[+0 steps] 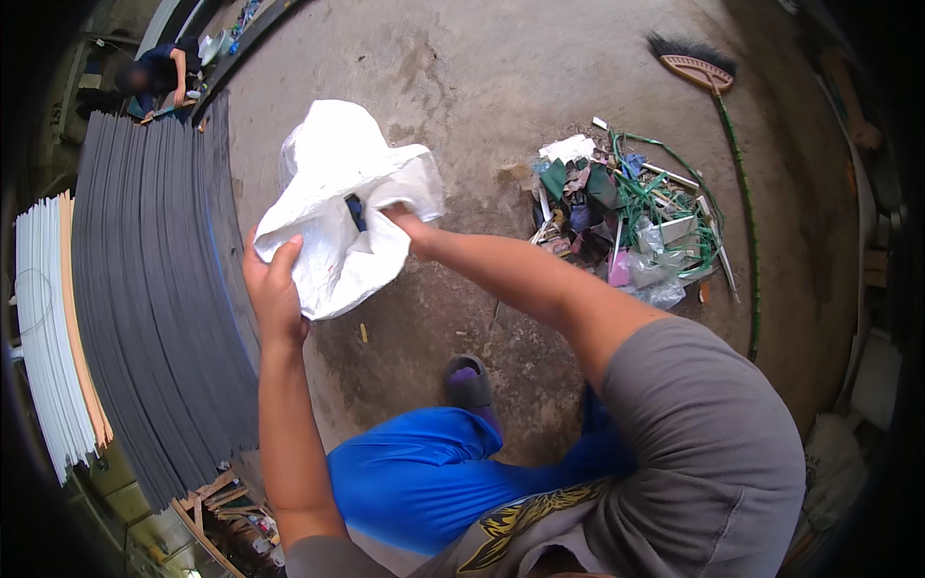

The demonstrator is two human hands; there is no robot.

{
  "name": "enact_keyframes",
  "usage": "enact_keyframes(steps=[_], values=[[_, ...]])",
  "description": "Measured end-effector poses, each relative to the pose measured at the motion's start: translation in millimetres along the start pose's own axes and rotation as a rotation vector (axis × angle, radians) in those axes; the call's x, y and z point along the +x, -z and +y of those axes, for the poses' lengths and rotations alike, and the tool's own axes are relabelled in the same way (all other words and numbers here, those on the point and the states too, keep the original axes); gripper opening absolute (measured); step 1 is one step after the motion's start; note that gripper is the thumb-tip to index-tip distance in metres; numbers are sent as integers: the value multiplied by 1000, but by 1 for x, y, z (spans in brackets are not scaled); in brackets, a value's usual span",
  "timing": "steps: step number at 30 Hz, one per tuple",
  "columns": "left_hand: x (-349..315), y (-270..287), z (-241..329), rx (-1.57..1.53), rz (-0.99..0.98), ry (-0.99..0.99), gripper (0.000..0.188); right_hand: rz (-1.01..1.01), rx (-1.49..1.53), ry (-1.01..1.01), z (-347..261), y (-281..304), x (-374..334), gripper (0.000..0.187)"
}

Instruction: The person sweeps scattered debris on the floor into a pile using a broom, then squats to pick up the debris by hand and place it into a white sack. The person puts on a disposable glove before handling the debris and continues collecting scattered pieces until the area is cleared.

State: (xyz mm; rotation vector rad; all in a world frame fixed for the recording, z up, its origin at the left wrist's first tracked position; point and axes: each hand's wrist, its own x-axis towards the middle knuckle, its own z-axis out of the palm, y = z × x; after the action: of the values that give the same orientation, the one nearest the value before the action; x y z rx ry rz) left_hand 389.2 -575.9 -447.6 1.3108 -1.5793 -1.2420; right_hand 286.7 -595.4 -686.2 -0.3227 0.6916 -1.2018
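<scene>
White panels, far L: pale stack [48, 337] is standing on the L edge, w/ a tan strip running along its R side.
Grey panels: long dark-grey stack [149, 308] is sitting next to it.
Co-worker, upper L: person in dark top [162, 77] is bending near the stack's far end, arm reaching down.
L hand: left hand [274, 289] is gripping the sack's near-L rim, thumb pressing on the white fabric.
Sack: white sack [328, 207] is hanging between both hands, above the concrete floor [482, 125]; sth dark is showing in its mouth, too little to ID.
R hand: right hand [409, 223] is reaching in at the sack's R side, fingers mostly hidden; can't tell if they're closing on anything.
Foot: grey slide sandal [469, 387] is resting on the floor below the sack.
Scrap pile, R: mixed scrap pile [626, 217], incl. green strapping, clear plastic & pale strips, is lying well apart from the sack.
Broom, far R: dark-bristled broom [696, 69] is lying beyond the pile, green handle pointing toward the wearer.
</scene>
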Motion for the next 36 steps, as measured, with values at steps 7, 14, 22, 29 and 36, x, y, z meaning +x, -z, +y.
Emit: enact_keyframes(steps=[7,14,22,29,36], values=[[54,-79,-46,-48,-291,19,42,211,-1427,85,-95,192,-125,68],[53,-174,-79,147,-642,100,45,705,-1723,-446,-183,299,-364,128],[37,-170,-85,41,-644,170,41,567,-2215,-355,-94,304,-409,142],[40,-163,-92,57,-645,158,41,758,-2139,-56,-100,356,-391,53],[42,-169,-96,105,-623,95,46,1009,-1919,392,-100,357,-376,29]])
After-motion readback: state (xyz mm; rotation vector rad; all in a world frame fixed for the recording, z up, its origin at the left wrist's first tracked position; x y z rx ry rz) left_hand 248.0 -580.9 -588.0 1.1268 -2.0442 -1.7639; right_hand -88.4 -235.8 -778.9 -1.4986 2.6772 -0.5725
